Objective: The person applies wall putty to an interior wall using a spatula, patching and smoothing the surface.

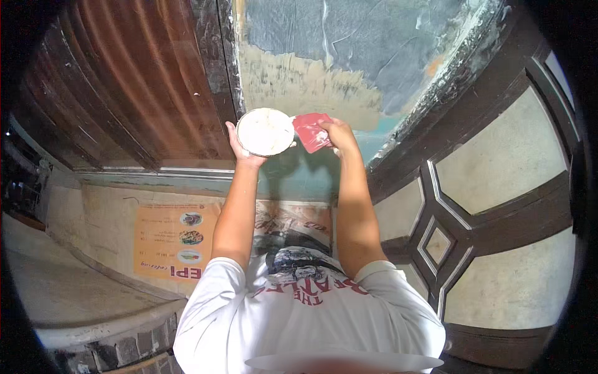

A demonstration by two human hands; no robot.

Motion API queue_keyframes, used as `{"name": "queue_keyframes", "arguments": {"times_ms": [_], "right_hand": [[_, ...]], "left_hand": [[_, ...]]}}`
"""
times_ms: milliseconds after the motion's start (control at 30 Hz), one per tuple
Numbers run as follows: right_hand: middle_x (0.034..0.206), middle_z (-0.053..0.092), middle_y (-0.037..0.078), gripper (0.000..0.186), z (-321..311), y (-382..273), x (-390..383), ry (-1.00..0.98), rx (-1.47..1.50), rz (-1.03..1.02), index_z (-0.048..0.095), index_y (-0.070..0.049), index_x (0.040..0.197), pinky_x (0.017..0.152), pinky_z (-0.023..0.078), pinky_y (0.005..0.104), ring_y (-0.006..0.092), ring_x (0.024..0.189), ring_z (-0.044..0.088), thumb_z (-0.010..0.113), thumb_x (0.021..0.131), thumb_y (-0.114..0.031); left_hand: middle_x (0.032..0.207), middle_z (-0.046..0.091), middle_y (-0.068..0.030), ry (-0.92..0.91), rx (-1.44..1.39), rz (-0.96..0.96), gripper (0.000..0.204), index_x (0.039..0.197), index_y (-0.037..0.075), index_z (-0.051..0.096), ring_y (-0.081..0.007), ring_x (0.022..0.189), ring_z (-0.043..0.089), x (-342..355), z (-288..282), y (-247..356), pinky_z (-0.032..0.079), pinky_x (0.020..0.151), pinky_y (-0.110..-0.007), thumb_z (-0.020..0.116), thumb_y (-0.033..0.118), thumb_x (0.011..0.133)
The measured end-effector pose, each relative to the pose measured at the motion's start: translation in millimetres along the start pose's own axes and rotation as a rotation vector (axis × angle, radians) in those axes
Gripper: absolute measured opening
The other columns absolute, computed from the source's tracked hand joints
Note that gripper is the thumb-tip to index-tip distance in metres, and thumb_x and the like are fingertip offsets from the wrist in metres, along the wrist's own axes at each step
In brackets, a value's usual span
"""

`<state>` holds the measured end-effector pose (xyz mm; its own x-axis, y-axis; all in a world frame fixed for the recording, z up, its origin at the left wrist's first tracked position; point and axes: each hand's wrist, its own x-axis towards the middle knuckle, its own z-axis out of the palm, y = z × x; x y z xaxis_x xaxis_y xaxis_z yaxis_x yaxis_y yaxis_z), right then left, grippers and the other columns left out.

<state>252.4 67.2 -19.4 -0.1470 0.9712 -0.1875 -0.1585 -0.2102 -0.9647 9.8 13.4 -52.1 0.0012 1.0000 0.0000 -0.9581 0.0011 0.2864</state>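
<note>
My left hand (243, 149) grips a round tub (265, 131) full of white paste, held up at chest height in front of me. Just right of it, my right hand (341, 136) holds a flat red plastic scraper (309, 129), smeared with some white paste, close to the tub's rim. Beyond both hands is a wall (336, 43) with grey, beige and pale teal patches and white streaks; whether the scraper touches it I cannot tell.
Brown panelling (124, 75) stands at the left. A dark wooden panelled door (498, 156) with pale inserts fills the right. Low down lie an orange printed sheet (162, 240) on a pale surface and a curved ledge (106, 321) at the lower left.
</note>
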Motion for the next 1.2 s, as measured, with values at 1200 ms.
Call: {"name": "queue_keyframes", "arguments": {"times_ms": [1200], "right_hand": [[0.113,0.067,0.002,0.033,44,-104,-34,-0.342,-1.409,-1.435,0.068,-0.012,0.11,0.095,0.052,0.0406,0.0311,0.116,0.056,0.065,0.08,0.0]], "left_hand": [[0.135,0.062,-0.0192,-0.086,0.032,-0.08,0.102,0.135,0.0,0.058,-0.0381,0.119,0.062,-1,7,6,0.049,0.103,-0.056,0.042,0.087,0.085]]}}
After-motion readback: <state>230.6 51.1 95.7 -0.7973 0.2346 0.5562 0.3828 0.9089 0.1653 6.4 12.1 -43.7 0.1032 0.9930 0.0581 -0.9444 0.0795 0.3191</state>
